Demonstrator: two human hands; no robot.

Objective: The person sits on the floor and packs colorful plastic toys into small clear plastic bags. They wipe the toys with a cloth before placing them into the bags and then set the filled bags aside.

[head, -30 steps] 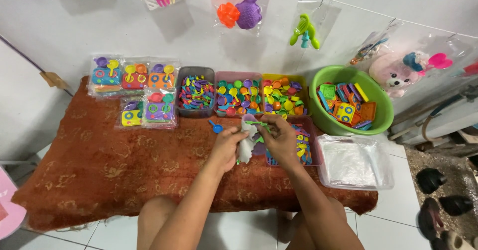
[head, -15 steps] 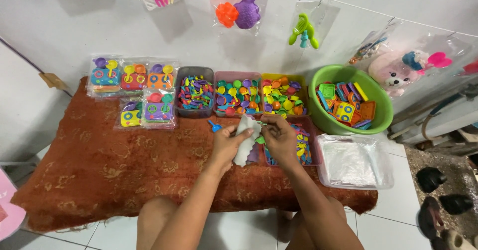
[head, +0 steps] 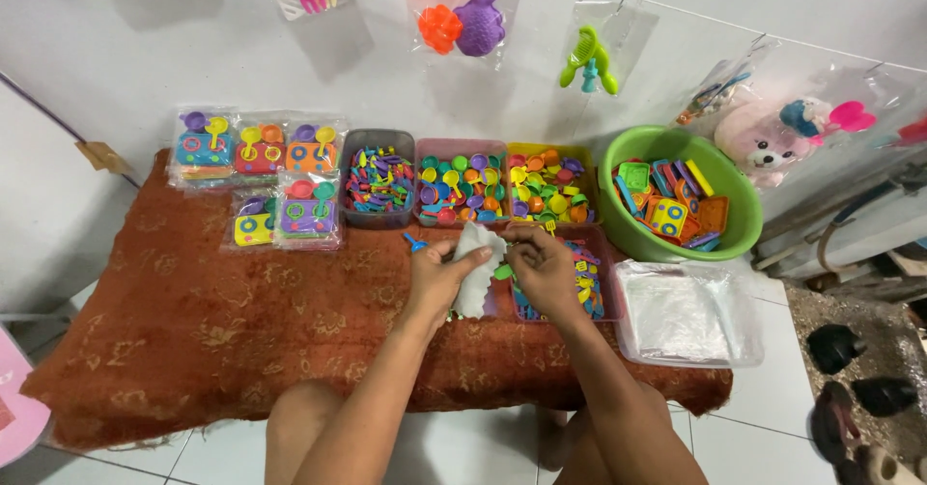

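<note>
Here the left hand (head: 436,280) grips a small clear plastic bag (head: 477,268), fingers closed on its side, while the right hand (head: 546,271) is closed at the bag's mouth, pinching the opening and what looks like a small green toy piece (head: 502,273). The bag hangs just above the counter (head: 193,321), which is covered in a rust-red patterned cloth. Just right of the bag sits a pink tray (head: 570,282) of mixed coloured pieces, partly hidden by the right hand. Behind the bag stand three tubs of small bright toys: grey (head: 379,178), pink (head: 462,181) and yellow (head: 548,184). Further right of the bag is a green basin (head: 676,195) of bigger toy parts, and near it a stack of empty clear bags (head: 688,313). Well left of the bag lie finished toy packs (head: 253,171). The step in hand appears to be filling the bag; it calls for holding the mouth open so pieces drop in cleanly.
</note>
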